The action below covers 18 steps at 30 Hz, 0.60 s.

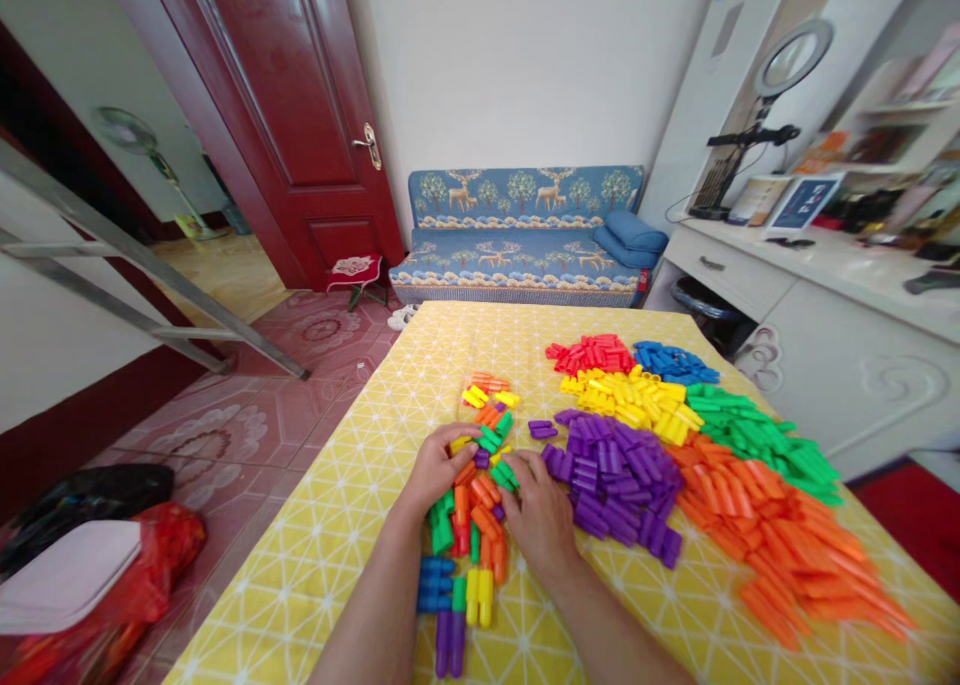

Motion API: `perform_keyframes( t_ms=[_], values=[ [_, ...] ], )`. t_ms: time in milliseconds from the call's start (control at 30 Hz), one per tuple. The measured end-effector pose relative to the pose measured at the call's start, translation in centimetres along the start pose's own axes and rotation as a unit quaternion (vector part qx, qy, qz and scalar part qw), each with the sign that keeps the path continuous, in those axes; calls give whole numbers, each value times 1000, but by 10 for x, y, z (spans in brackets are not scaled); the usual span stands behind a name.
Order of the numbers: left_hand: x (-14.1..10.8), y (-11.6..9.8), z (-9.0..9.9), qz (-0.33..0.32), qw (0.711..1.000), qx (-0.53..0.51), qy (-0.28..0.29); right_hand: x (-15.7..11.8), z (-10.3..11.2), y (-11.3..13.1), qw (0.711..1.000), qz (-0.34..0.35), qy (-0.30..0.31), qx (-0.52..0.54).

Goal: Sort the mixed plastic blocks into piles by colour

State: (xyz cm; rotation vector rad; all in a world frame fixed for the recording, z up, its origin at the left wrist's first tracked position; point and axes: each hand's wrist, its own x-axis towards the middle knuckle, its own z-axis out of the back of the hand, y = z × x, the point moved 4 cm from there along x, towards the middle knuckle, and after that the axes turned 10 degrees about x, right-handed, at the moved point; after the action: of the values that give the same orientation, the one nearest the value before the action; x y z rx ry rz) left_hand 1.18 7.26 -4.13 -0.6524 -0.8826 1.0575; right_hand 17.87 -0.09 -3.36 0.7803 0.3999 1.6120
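Note:
My left hand (439, 470) rests at the left edge of a mixed group of plastic pieces, its fingertips beside a yellow piece (459, 445) and a small purple one (481, 458). Across the group, my right hand (541, 510) has its fingers bent over green pieces (504, 476). Whether either hand grips a piece is hidden. Orange pieces (487, 525) lie between the hands. Nearer to me are blue pieces (435, 585), yellow pieces (479, 597) and purple pieces (450, 642). A purple pair (542, 429) lies just beyond my right hand.
Sorted piles of purple (615, 475), orange (795, 545), green (757, 435), yellow (637, 400), blue (675, 362) and red pieces (591, 354) cover the right of the table (360, 415). A patterned sofa (517, 250) stands behind; a white desk (840, 285) is at right.

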Motion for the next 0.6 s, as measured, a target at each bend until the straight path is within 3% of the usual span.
perform_keyframes(
  t_ms=[167, 300, 367, 433, 533, 600],
  values=[
    [0, 1, 0, 1, 1000, 3, 1, -1, -3, -6, 993, 30, -57, 94],
    [1, 0, 0, 3, 1000, -1, 1, -5, 15, 7, 974, 125, -113, 148],
    [1, -1, 0, 5, 1000, -2, 3, -2, 44, 12, 963, 170, -151, 145],
    [1, 0, 0, 7, 1000, 0, 2, 9, 86, 4, 957, 177, -204, 109],
    [1, 2, 0, 7, 1000, 1, -4, 38, 161, -46, 953, 102, -287, -10],
    [0, 4, 0, 5, 1000, 2, -5, 62, 203, -94, 947, 55, -289, -127]
  ],
)
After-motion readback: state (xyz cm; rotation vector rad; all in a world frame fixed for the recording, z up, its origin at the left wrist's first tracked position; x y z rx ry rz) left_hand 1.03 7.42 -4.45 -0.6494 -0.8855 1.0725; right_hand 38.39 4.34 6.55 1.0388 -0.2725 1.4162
